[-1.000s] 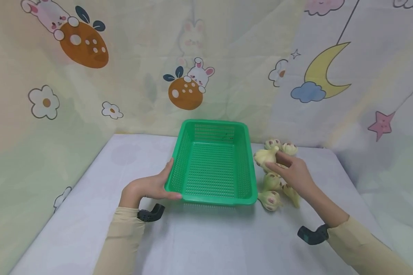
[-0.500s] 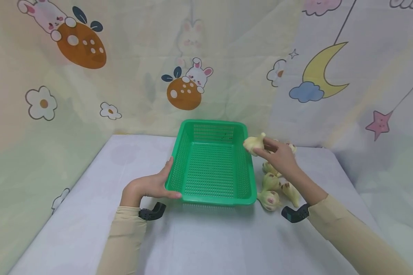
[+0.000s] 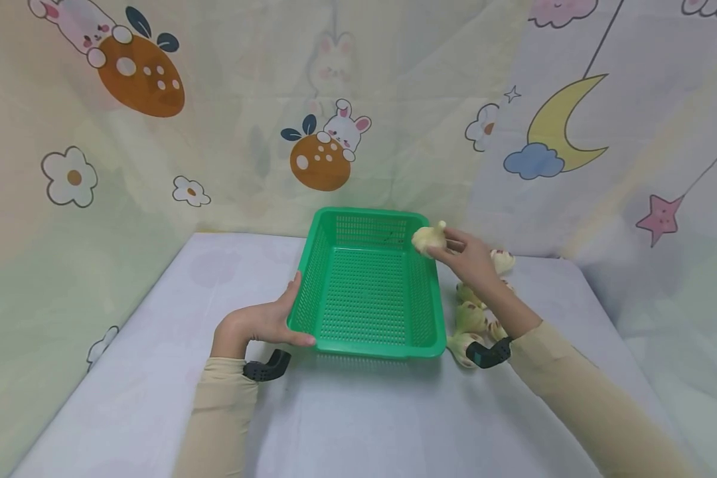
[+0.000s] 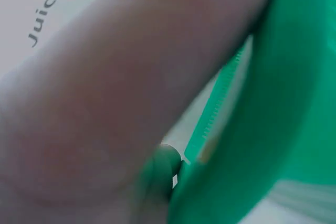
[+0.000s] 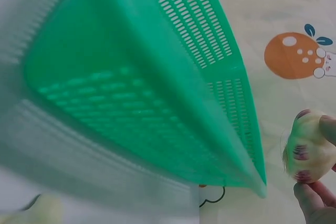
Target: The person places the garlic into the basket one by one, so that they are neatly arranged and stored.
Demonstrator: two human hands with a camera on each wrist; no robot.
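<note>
A green plastic basket (image 3: 367,348) with slotted walls stands in the middle of the table. My left hand (image 3: 263,324) grips its near left corner, thumb on the front rim and fingers along the left side. In the left wrist view the hand is blurred against the green rim (image 4: 273,108). My right hand (image 3: 469,260) pinches a garlic bulb (image 3: 428,239) between thumb and fingers, over the basket's far right rim. The right wrist view shows this bulb (image 5: 310,148), pale with purplish marks, at the fingertips (image 5: 307,195). Nothing lies inside the basket.
Several more garlic bulbs (image 3: 471,317) lie on the table right of the basket, partly hidden under my right forearm. One bulb (image 3: 502,260) sits farther back. A patterned cloth backdrop (image 3: 239,133) rises behind the white-covered table (image 3: 358,425).
My right hand has lifted the garlic bulb away from the others and carried it left and back to the basket's right rim. The left hand and basket have stayed put.
</note>
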